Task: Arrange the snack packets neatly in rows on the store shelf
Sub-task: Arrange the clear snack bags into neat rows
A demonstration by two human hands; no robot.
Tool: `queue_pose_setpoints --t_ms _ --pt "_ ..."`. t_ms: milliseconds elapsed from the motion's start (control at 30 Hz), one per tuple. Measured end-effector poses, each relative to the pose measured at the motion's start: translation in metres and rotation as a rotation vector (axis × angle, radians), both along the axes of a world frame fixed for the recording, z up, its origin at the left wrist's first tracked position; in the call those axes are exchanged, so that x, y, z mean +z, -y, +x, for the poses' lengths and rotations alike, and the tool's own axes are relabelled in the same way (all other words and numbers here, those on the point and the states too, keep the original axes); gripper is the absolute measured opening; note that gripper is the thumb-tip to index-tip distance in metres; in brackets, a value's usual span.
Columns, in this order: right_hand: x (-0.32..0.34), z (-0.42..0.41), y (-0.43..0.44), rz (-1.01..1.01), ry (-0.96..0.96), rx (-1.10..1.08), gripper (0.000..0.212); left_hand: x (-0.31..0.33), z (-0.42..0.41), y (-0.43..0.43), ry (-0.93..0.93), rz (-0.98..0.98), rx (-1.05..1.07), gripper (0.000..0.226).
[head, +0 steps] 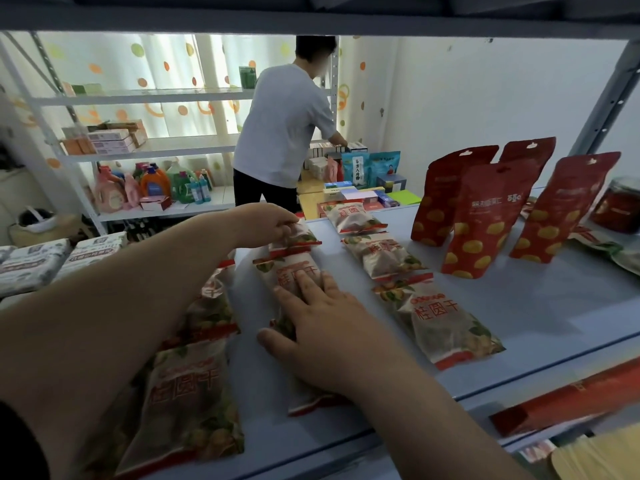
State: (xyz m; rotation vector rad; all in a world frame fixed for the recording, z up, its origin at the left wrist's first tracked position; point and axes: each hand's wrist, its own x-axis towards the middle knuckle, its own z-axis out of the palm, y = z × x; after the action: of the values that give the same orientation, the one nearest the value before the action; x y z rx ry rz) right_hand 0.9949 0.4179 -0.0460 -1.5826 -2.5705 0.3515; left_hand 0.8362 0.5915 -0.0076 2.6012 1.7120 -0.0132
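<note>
Several clear snack packets with red ends and red lettering lie in rows on the pale blue shelf (540, 306). My left hand (268, 225) reaches to the far end of the middle row and pinches the rear packet (301, 237). My right hand (322, 327) lies flat, fingers straight, pressing on the middle row's front packet (289, 271). The right row (436, 313) holds three packets end to end. The left row (187, 393) is partly hidden under my left forearm.
Several red stand-up pouches (481, 220) with yellow dots stand at the back right, a dark jar (620, 206) beside them. Grey wrapped packs (38, 261) lie at the far left. A person in a white shirt (284, 126) works at shelves behind. A red box (568, 400) sits below.
</note>
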Motion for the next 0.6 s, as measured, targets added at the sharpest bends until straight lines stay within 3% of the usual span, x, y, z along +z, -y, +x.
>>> queue_pose_setpoints --t_ms 600 --pt "0.002 0.003 -0.006 -0.011 0.016 -0.074 0.072 -0.008 -0.005 -0.014 0.03 0.005 0.019 0.045"
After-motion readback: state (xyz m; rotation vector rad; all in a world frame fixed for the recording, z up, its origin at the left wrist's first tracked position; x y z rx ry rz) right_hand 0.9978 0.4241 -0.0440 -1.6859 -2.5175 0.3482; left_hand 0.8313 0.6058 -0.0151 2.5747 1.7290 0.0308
